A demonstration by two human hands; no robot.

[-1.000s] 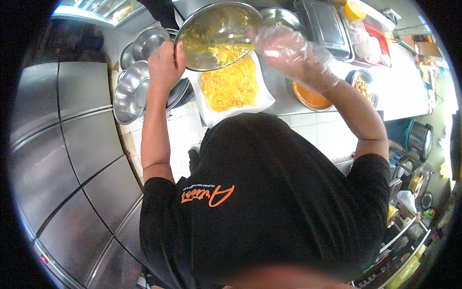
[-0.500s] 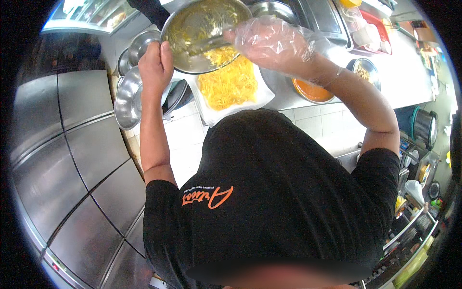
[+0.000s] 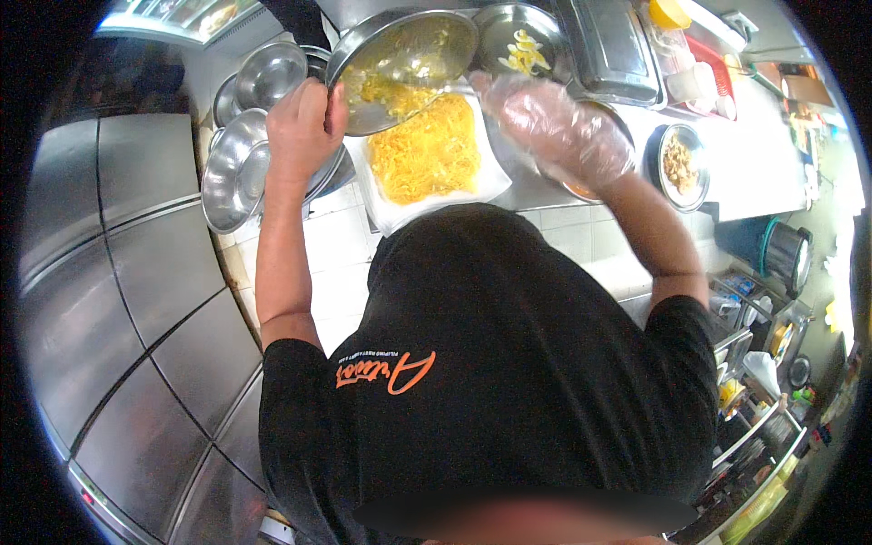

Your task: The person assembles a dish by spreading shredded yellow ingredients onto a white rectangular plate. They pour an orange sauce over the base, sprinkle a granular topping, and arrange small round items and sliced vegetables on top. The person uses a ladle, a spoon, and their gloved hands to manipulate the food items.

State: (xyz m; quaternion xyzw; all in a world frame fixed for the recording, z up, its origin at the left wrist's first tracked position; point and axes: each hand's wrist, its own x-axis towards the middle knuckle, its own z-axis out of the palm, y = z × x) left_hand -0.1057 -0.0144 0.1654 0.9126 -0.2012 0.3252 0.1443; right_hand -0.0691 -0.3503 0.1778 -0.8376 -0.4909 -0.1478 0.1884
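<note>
As left hand (image 3: 305,129) holds tilted bowl (image 3: 413,59), gloved right hand (image 3: 559,130), yellow strands (image 3: 423,153)

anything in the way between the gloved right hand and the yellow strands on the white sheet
Nothing visible stands between the gloved right hand and the yellow strands; the tilted metal bowl in the left hand only overlaps their far edge.

Steel cabinet doors (image 3: 163,263) along left — white tiles (image 3: 568,241) below counter (image 3: 527,188) — glare (image 3: 758,168) washing right end
</note>
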